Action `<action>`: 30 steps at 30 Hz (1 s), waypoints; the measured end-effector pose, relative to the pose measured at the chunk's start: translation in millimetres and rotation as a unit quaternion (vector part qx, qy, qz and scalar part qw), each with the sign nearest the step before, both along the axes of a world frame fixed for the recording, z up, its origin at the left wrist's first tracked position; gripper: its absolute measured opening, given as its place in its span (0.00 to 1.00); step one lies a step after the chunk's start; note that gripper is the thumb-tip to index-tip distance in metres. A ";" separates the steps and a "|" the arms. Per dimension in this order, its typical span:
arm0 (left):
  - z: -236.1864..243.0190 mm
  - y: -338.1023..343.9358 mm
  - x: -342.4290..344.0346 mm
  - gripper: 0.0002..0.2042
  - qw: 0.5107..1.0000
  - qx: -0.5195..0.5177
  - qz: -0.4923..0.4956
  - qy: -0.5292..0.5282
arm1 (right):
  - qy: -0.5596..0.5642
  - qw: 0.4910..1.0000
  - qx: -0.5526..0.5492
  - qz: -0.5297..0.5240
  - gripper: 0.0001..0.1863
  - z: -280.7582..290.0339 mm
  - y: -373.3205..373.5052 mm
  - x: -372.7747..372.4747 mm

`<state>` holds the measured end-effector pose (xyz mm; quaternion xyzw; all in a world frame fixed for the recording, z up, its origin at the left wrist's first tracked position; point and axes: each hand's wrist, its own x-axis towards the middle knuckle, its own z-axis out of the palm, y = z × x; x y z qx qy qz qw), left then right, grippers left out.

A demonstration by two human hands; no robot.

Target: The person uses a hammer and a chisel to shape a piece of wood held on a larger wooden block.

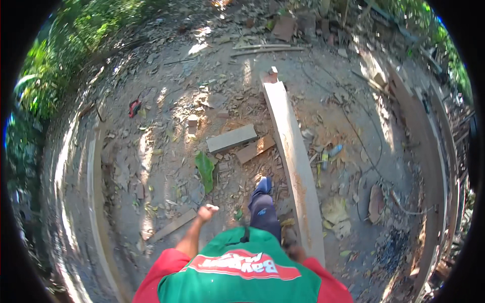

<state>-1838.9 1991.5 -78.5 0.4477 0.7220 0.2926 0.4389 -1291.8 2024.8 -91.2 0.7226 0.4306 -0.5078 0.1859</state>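
Observation:
A long pale wooden beam runs from the far middle down to my right side, with sawdust along its top. My left hand is held out over the ground with its fingers curled closed. A small whitish spot shows at its fingertips; I cannot make out whether it is an object or sunlight. My right hand is low beside the near part of the beam, dark and blurred, its fingers hidden. Left of the beam lie a grey wooden block and a brown wooden block. My leg is beside the beam.
A narrow plank lies near my left hand, and a long timber farther left. A red tool rests at the far left. Right of the beam are a bottle and a dark cable. Long boards line the right side.

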 end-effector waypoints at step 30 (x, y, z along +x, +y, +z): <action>194.4 921.2 -180.8 0.12 0.938 -0.050 0.235 -0.249 | 0.193 0.969 0.155 0.014 0.20 212.9 957.9 -449.8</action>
